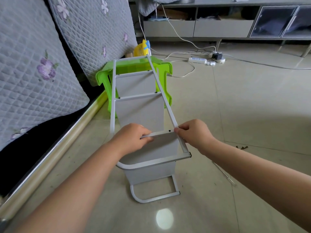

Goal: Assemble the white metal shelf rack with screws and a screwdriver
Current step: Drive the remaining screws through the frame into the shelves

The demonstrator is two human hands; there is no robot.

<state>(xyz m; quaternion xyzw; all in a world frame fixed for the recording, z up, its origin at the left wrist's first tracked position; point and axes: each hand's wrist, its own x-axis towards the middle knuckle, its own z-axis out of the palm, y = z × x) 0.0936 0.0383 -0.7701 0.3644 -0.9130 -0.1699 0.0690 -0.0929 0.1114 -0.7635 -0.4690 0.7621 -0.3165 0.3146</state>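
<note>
Fingers [146, 137] pinching flat shelf panel [159, 140], square-tube white metal rack [161, 88]

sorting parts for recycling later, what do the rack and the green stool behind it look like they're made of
The shelf rack: seemingly metal with a matte white painted or powder-coated finish, judging by its thin square tubes, flat sheet shelves and dark screw heads. The green stool: likely moulded plastic, from its bright uniform colour, slight gloss and rounded edges. Both hands, left and right, hold the rack.
</note>
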